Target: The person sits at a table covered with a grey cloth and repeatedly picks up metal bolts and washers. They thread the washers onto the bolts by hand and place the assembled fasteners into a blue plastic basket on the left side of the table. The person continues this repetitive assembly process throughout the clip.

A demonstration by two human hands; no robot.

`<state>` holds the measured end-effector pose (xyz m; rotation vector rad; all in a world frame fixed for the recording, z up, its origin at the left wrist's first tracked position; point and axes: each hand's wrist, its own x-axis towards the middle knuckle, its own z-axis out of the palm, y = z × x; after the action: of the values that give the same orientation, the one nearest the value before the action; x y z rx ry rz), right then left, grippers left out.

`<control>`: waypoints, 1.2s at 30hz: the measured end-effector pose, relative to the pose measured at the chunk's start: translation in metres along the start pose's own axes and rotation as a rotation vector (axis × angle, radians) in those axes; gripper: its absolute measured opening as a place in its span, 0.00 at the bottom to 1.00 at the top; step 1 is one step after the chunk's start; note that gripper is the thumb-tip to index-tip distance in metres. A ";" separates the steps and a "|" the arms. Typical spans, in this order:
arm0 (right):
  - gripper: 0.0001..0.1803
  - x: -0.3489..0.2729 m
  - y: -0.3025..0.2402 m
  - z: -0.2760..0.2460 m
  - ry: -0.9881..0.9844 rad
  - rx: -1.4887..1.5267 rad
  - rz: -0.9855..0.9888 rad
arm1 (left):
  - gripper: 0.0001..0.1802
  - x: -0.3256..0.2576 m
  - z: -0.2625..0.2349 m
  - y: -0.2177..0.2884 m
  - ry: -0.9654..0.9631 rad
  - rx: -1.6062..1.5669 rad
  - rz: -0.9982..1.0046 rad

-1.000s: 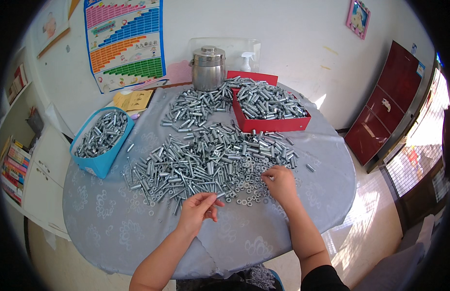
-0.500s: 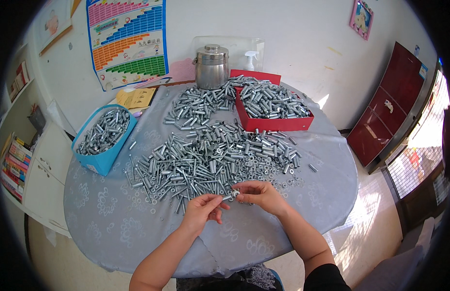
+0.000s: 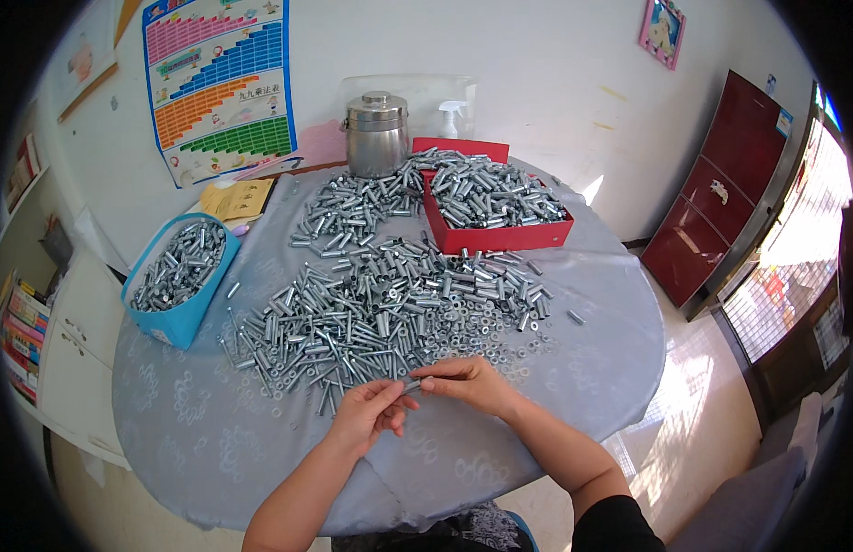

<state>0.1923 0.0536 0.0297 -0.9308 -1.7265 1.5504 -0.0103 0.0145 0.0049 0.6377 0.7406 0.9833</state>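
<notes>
Just in front of the heap, the fingertips of my left hand (image 3: 364,416) pinch a short grey metal bolt (image 3: 410,386). My right hand (image 3: 471,383) closes thumb and fingers on the other end of that bolt. Fingertips hide most of it, so any washer or nut on it cannot be made out. Behind my hands spreads a large heap of loose bolts (image 3: 339,317) and metal sleeves (image 3: 383,324). Small flat washers (image 3: 477,322) and nuts lie on the heap's right side and along its near edge.
A blue bin (image 3: 183,324) of metal parts stands left, beside a yellow paper pad (image 3: 235,200). At the back are a steel canister (image 3: 376,138), a white spray bottle (image 3: 450,120) and an overfilled red box (image 3: 505,239). A grey cloth (image 3: 196,460) covers the round table.
My hands have come closer together; the right fingers, which held a small washer-like ring beside the bolt's end, now grip the bolt. The whole view has shifted slightly.
</notes>
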 end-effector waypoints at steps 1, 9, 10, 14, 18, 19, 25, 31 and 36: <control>0.15 0.000 0.000 0.000 0.002 -0.039 -0.024 | 0.11 0.000 0.000 0.000 0.002 0.004 0.002; 0.09 0.002 -0.006 -0.042 0.542 -0.623 -0.045 | 0.11 -0.001 -0.004 0.001 0.023 0.018 0.055; 0.09 -0.003 -0.008 -0.053 0.657 -0.771 -0.043 | 0.11 0.000 -0.004 0.001 0.026 0.020 0.052; 0.09 -0.016 0.017 -0.096 0.706 -0.992 0.138 | 0.11 0.003 -0.001 -0.001 0.031 0.026 0.049; 0.10 -0.015 0.015 -0.095 0.656 -1.037 0.289 | 0.10 0.001 -0.003 -0.001 0.041 0.042 0.052; 0.11 -0.013 0.014 -0.093 0.644 -1.041 0.304 | 0.10 0.001 -0.004 -0.001 0.047 0.046 0.052; 0.10 -0.005 0.023 -0.093 0.679 -1.082 0.283 | 0.09 0.000 -0.002 -0.001 0.050 0.036 0.048; 0.10 -0.004 0.029 -0.094 0.703 -1.100 0.239 | 0.10 0.001 -0.003 -0.001 0.050 0.054 0.046; 0.09 -0.001 0.010 -0.076 0.714 -0.856 0.158 | 0.10 0.001 -0.004 0.000 0.065 0.066 0.045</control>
<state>0.2562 0.0952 0.0276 -1.7903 -1.7512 0.3605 -0.0125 0.0156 0.0023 0.6853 0.8216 1.0283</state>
